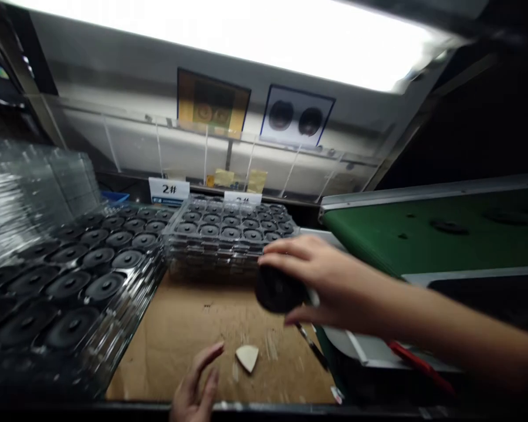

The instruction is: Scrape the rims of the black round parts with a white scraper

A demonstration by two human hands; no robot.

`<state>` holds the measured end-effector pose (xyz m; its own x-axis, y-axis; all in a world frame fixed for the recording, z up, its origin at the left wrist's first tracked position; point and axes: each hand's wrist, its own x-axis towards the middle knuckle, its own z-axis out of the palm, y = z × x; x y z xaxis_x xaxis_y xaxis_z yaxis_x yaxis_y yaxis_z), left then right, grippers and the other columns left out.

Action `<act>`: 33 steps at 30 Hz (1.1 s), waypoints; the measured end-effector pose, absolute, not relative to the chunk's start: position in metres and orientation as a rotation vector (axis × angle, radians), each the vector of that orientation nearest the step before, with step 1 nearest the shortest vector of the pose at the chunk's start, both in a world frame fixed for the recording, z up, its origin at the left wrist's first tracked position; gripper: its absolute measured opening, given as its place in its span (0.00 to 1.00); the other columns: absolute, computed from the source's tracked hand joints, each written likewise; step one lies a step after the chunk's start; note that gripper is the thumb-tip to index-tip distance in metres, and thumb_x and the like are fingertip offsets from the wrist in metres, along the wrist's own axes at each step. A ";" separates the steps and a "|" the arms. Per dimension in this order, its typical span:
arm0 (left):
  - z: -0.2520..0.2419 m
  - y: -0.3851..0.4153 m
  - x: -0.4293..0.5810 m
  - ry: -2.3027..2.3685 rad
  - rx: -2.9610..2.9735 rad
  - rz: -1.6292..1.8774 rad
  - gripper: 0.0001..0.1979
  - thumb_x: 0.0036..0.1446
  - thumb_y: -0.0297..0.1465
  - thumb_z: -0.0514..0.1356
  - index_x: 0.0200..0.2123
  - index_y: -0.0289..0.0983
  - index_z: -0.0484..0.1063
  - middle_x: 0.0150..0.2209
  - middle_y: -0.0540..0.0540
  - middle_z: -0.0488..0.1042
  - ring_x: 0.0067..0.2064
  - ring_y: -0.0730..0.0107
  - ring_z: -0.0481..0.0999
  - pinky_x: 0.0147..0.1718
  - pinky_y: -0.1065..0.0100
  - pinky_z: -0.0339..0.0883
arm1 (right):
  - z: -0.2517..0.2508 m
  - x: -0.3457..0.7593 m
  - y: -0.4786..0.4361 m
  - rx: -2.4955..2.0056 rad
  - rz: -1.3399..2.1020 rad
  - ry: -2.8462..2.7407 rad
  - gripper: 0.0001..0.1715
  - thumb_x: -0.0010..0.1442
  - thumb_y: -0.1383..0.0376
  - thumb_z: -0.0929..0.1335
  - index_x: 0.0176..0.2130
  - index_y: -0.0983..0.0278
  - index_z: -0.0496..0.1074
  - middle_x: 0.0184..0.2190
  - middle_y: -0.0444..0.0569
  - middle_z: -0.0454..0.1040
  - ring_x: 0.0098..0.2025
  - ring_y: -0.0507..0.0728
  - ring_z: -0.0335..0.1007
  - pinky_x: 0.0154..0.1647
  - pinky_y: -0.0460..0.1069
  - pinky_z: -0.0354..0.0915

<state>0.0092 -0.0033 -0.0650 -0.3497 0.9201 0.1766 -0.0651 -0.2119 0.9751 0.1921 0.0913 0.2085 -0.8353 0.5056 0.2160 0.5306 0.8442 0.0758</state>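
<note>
My right hand (310, 272) is closed around a dark round part (279, 288), held above the cardboard sheet (193, 316). Motion blur hides the details of that part. Low in the view, my left hand (198, 384) is over the front edge of the cardboard, fingers apart and nothing between them. A small cream-coloured, roughly triangular piece (247, 357) lies on the cardboard to the right of my left fingers.
Stacked clear trays of black round parts stand at the left (70, 284) and at the back (231, 231). Empty clear trays (39, 187) pile up far left. A green conveyor belt (422, 246) carries dark parts at right. A red-handled tool (422, 366) lies below it.
</note>
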 end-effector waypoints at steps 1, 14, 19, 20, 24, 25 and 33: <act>-0.053 -0.012 0.020 1.113 0.918 1.674 0.16 0.53 0.37 0.60 0.47 0.51 0.71 0.47 0.49 0.77 0.50 0.62 0.74 0.50 0.64 0.65 | 0.185 0.188 0.082 -0.755 0.009 -2.868 0.41 0.41 0.54 0.76 0.52 0.65 0.68 0.52 0.57 0.68 0.51 0.66 0.63 0.50 0.62 0.63; -0.043 -0.039 0.000 0.755 0.150 1.164 0.33 0.34 0.41 0.70 0.48 0.44 0.70 0.50 0.40 0.73 0.52 0.50 0.71 0.52 0.53 0.61 | -0.041 0.175 0.002 -1.206 0.941 -2.230 0.44 0.55 0.45 0.65 0.63 0.56 0.50 0.60 0.56 0.56 0.60 0.65 0.55 0.56 0.59 0.60; -0.042 -0.029 -0.024 0.704 -0.008 1.189 0.27 0.42 0.40 0.67 0.48 0.42 0.71 0.51 0.42 0.73 0.50 0.53 0.73 0.50 0.56 0.64 | -0.087 0.179 0.028 -1.585 0.515 -2.034 0.25 0.61 0.56 0.62 0.57 0.54 0.61 0.52 0.56 0.61 0.52 0.67 0.59 0.50 0.66 0.60; -0.041 -0.027 -0.027 0.700 -0.018 1.203 0.27 0.42 0.40 0.67 0.48 0.42 0.71 0.51 0.42 0.73 0.50 0.55 0.74 0.49 0.58 0.65 | -0.095 0.179 0.036 -1.594 0.527 -2.034 0.23 0.61 0.56 0.63 0.55 0.56 0.65 0.49 0.56 0.62 0.50 0.68 0.60 0.48 0.67 0.60; -0.038 -0.020 -0.030 0.668 -0.035 1.257 0.27 0.42 0.38 0.68 0.48 0.43 0.71 0.50 0.42 0.74 0.50 0.58 0.74 0.47 0.65 0.67 | -0.111 0.179 0.065 -1.580 0.558 -2.017 0.18 0.62 0.58 0.60 0.46 0.61 0.72 0.41 0.56 0.65 0.44 0.65 0.63 0.46 0.64 0.63; -0.037 -0.018 -0.030 0.666 -0.034 1.266 0.27 0.42 0.37 0.68 0.48 0.43 0.71 0.50 0.43 0.74 0.50 0.58 0.74 0.47 0.65 0.67 | -0.109 0.178 0.070 -1.576 0.572 -2.010 0.18 0.62 0.58 0.59 0.44 0.62 0.72 0.40 0.55 0.65 0.43 0.63 0.64 0.45 0.62 0.63; -0.035 -0.010 -0.038 0.783 0.027 1.283 0.29 0.40 0.38 0.69 0.48 0.43 0.70 0.52 0.43 0.72 0.51 0.57 0.73 0.46 0.66 0.67 | -0.086 0.149 0.042 -1.468 0.845 -2.011 0.15 0.62 0.61 0.61 0.44 0.62 0.71 0.34 0.50 0.75 0.30 0.55 0.70 0.31 0.49 0.68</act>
